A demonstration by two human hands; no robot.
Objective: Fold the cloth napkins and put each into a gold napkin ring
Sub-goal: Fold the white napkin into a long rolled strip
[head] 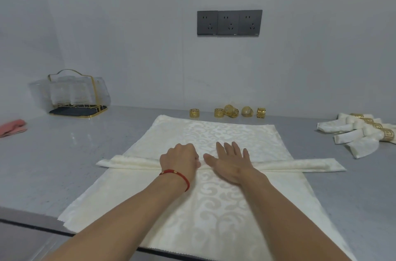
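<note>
Cream napkin (214, 196) spread flat on the grey counter (64, 153), with a folded band (300, 165) crossing it under both hands. Left hand (179, 159), fingers curled, pinches the band's fold. Right hand (231, 161) lies flat, fingers straight and spread, pressing the band. Loose gold rings (229, 111) stand beyond the hands; ringed napkins (364, 132) lie far right of the right hand.

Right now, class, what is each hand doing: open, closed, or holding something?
Left hand: fingers curled, pinching the folded strip of the napkin.
Right hand: open, fingers straight, resting flat on the napkin.
</note>
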